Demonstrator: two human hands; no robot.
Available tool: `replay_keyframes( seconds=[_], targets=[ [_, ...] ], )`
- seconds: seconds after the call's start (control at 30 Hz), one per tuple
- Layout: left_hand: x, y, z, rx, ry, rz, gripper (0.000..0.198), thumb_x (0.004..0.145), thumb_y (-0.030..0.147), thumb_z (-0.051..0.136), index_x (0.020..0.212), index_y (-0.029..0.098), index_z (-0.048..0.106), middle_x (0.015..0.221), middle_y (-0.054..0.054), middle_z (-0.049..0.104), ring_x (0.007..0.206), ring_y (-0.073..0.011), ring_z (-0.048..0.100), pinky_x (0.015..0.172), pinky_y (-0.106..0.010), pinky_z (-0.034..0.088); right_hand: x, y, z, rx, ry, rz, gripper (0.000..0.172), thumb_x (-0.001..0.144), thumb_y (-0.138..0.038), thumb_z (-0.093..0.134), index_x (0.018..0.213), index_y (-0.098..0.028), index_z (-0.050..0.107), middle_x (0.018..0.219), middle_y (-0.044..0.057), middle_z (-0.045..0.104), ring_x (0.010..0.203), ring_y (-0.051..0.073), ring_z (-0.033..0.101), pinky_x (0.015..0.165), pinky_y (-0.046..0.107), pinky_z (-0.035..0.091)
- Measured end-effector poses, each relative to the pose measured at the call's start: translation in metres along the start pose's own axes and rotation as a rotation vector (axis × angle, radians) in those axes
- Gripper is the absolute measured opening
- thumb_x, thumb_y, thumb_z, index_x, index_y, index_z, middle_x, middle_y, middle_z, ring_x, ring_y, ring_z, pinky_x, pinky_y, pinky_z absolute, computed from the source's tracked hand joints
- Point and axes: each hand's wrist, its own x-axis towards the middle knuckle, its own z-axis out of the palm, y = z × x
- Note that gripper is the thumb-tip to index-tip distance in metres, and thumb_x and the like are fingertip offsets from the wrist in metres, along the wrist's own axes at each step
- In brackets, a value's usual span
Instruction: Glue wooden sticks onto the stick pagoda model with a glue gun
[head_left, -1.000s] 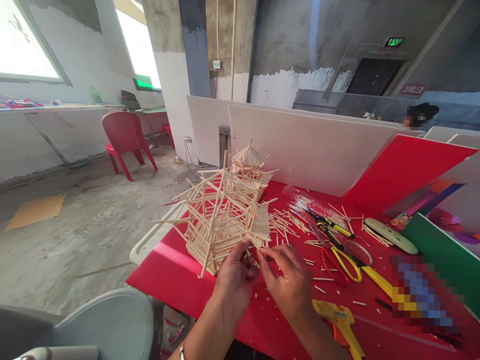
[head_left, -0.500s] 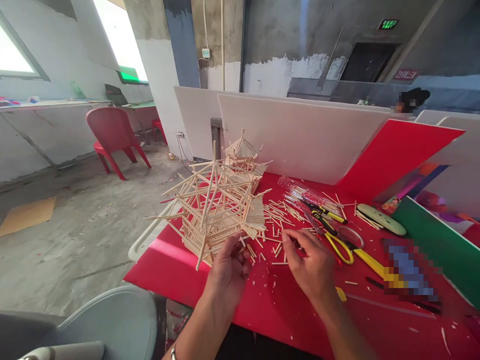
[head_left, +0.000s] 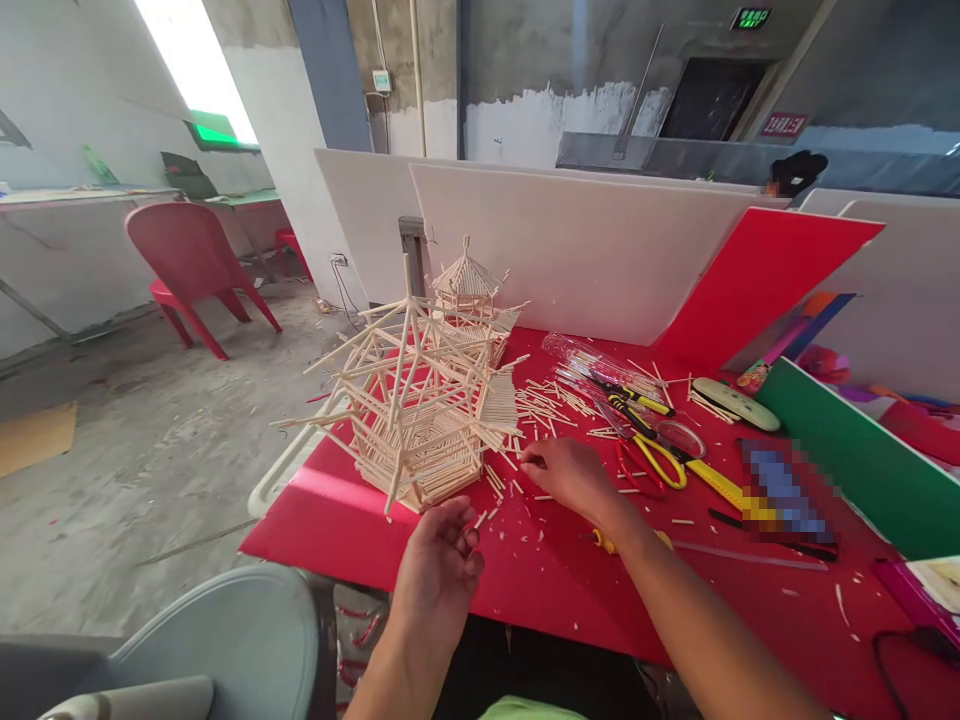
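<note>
Clear bag (head_left: 561,348): sticks inside, on red tabletop (head_left: 540,590)
Black-and-yellow pliers (head_left: 624,411): just beside bag
Stick model (head_left: 420,430): tabletop's left side, near left grip (head_left: 440,555)
Left grip: loosely curled; cannot tell whether holding anything
Right grip (head_left: 570,475): pinched near loose sticks (head_left: 546,405); contents hidden

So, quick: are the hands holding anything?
Left hand: loosely curled; can't tell if it grips the nearby stick.
Right hand: fingers bunched; can't tell if they hold anything.
</note>
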Motion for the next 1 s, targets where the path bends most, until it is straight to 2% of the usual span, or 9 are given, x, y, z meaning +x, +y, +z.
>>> replay_keyframes(
  seconds=[0.13,0.27,0.33,0.4,0.5,0.6,0.7,0.83,1.0],
  targets=[
    [0.004,-0.007,-0.001,0.044,0.009,-0.054,0.010,0.084,0.012,0.055,0.083,0.009,0.065,0.066,-0.002,0.060,0.043,-0.0071,0.049,0.033,-0.017,0.030,0.021,-0.015,0.017,-0.079,-0.128,0.049,0.019,0.092,-0.033,0.061,0.105,-0.020,0.067,0.100,0.004,0.070,0.090,0.018,0.066,0.078,0.034,0.052],
    [0.006,-0.012,-0.003,0.067,-0.031,-0.077,0.007,0.081,0.012,0.059,0.082,0.010,0.065,0.065,-0.001,0.058,0.043,-0.0067,0.048,0.033,-0.017,0.029,0.032,-0.021,0.029,-0.110,-0.221,0.091,0.036,0.093,-0.038,0.060,0.122,-0.017,0.058,0.122,0.009,0.060,0.103,0.020,0.062,0.088,0.041,0.054],
    [0.007,-0.013,-0.004,0.079,-0.040,-0.079,0.005,0.078,0.012,0.062,0.081,0.010,0.066,0.065,-0.001,0.058,0.044,-0.0067,0.048,0.033,-0.017,0.029,0.033,-0.018,0.028,-0.098,-0.234,0.101,0.036,0.093,-0.038,0.060,0.122,-0.017,0.057,0.122,0.008,0.060,0.103,0.020,0.062,0.087,0.041,0.054],
    [0.007,-0.014,-0.006,0.093,-0.041,-0.063,0.006,0.074,0.013,0.067,0.080,0.011,0.066,0.065,0.000,0.058,0.045,-0.0066,0.048,0.034,-0.017,0.029,0.028,-0.012,0.020,-0.066,-0.226,0.101,0.026,0.093,-0.036,0.059,0.110,-0.016,0.063,0.110,0.008,0.065,0.097,0.020,0.064,0.084,0.038,0.053],
    [0.007,-0.015,-0.007,0.122,-0.062,0.003,0.020,0.063,0.018,0.080,0.078,0.012,0.068,0.063,0.002,0.057,0.046,-0.0061,0.048,0.035,-0.016,0.029,0.006,-0.004,0.003,0.025,-0.180,0.063,0.019,0.095,-0.030,0.054,0.088,-0.018,0.067,0.092,0.006,0.068,0.087,0.019,0.065,0.076,0.030,0.049],
    [0.009,-0.019,-0.006,0.179,-0.101,0.070,0.036,0.051,0.022,0.091,0.078,0.012,0.070,0.058,0.004,0.054,0.045,-0.0045,0.045,0.037,-0.015,0.029,-0.028,-0.007,-0.010,0.143,-0.138,-0.005,0.030,0.100,-0.036,0.042,0.093,-0.022,0.067,0.091,0.003,0.069,0.083,0.015,0.065,0.070,0.024,0.046],
    [0.008,-0.026,0.000,0.238,-0.169,0.110,0.046,0.049,0.026,0.093,0.088,0.012,0.074,0.057,0.004,0.056,0.044,-0.0028,0.042,0.039,-0.014,0.029,-0.057,-0.020,-0.013,0.332,-0.062,-0.067,0.035,0.102,-0.039,0.037,0.094,-0.023,0.067,0.086,0.002,0.069,0.076,0.014,0.064,0.067,0.024,0.046],
    [0.003,-0.028,0.009,0.245,-0.216,0.176,0.041,0.049,0.028,0.094,0.081,0.010,0.074,0.052,0.003,0.056,0.045,-0.0033,0.043,0.040,-0.014,0.030,-0.076,-0.038,-0.012,0.512,0.098,-0.156,0.031,0.099,-0.034,0.043,0.093,-0.022,0.070,0.082,0.004,0.067,0.072,0.016,0.063,0.067,0.026,0.048],
    [-0.004,-0.019,0.013,0.167,-0.216,0.252,0.034,0.053,0.028,0.092,0.072,0.013,0.069,0.048,0.006,0.051,0.042,-0.0030,0.038,0.038,-0.014,0.025,-0.081,-0.043,-0.011,0.679,0.284,-0.169,0.018,0.095,-0.032,0.055,0.098,-0.022,0.071,0.085,0.002,0.070,0.073,0.013,0.065,0.062,0.021,0.049]
  ],
)
